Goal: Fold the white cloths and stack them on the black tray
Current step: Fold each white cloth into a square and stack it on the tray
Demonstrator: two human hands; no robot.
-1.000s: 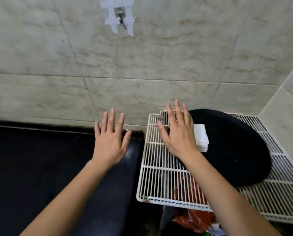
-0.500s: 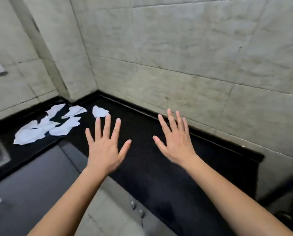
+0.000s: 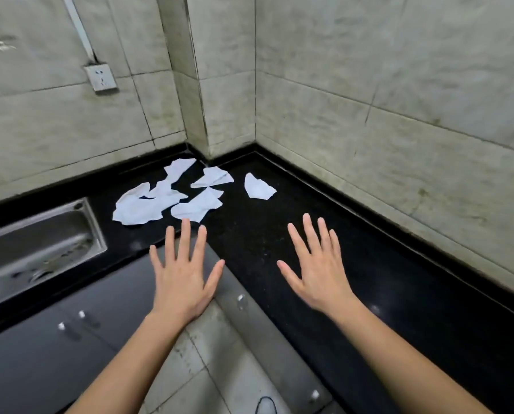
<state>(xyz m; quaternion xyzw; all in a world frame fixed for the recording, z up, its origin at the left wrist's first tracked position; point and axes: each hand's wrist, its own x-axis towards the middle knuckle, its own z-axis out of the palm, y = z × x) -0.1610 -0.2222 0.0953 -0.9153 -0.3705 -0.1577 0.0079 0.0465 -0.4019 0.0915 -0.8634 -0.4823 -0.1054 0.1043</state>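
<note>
Cloths shifted from upper left toward centre since half second ago; sink (image 3: 97,231) newly in view. Six white cloths (image 3: 139,209) on black counter (image 3: 279,222), right of sink: five overlapping, one lone cloth (image 3: 258,188) farthest from sink, apart. Two hands, both empty, fingers spread flat: left hand (image 3: 181,279) right of sink, over counter's front edge; right hand (image 3: 318,276) farther right, over bare counter. Open counter between hands and cloths; walls bound it behind.

Head view: we look forward and down from head height into the surface (image 3: 279,234) corner.
Nearness: our outstretched forearms fill the foreground.
</note>
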